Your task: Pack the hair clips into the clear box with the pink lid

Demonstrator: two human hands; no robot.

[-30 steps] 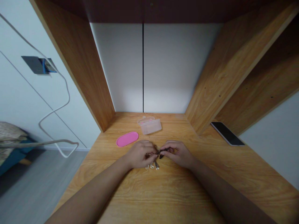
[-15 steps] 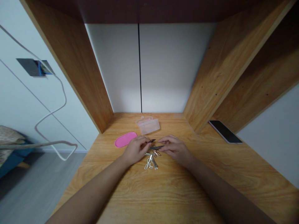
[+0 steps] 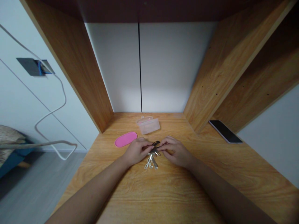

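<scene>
The left hand (image 3: pixel 137 151) and right hand (image 3: pixel 175 151) are half closed, and both pinch a bunch of metal keys (image 3: pixel 151 160) just right of a pink oval lid (image 3: pixel 125 139). The keys feel light, stiff and slippery; the ring is best hold. The hands now stand closer than before.

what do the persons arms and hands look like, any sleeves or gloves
Both arms are bare: the left forearm and right forearm show no sleeves, and the left hand and right hand wear no gloves. No watch or bracelet shows.
</scene>
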